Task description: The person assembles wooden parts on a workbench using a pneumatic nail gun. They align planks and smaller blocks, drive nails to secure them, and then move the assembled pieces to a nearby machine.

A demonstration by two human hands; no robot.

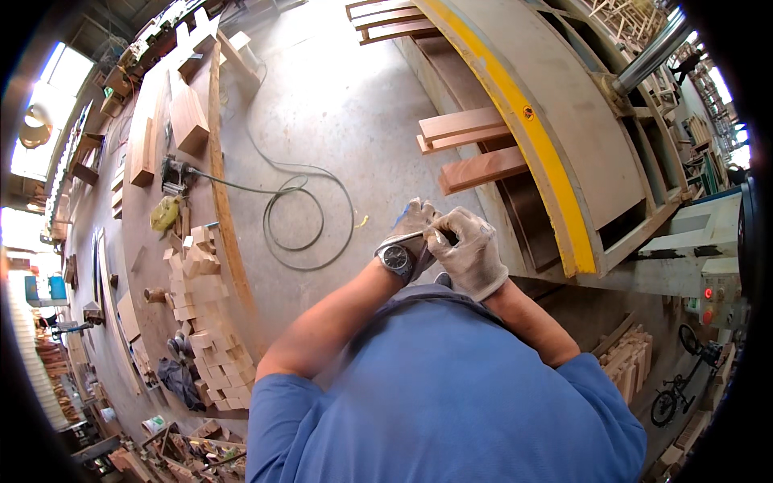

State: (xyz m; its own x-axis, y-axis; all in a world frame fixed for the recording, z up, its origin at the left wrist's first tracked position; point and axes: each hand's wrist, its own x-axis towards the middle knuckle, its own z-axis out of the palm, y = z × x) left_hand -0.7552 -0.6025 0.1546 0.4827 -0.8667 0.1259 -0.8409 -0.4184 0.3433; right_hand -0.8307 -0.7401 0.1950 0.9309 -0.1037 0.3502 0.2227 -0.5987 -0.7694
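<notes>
My left hand (412, 223) and my right hand (469, 251) are close together in front of my body, both in pale work gloves. A dark watch (394, 258) sits on my left wrist. The left fingers point away from me, loosely extended, with a small blue patch showing on that glove. My right fingers are curled and pinched at the left palm, by the glove's cuff. Something thin and dark-edged shows between the hands; whether it is the cuff or a separate item is unclear.
On the left, a long workbench (229, 266) carries stacked wood blocks (211, 346), thick timber pieces (187, 117) and a corded power tool (173, 171). Its green hose (322, 229) coils on the floor. At right stands a large machine (564, 121) with a yellow edge and boards (483, 167) jutting out.
</notes>
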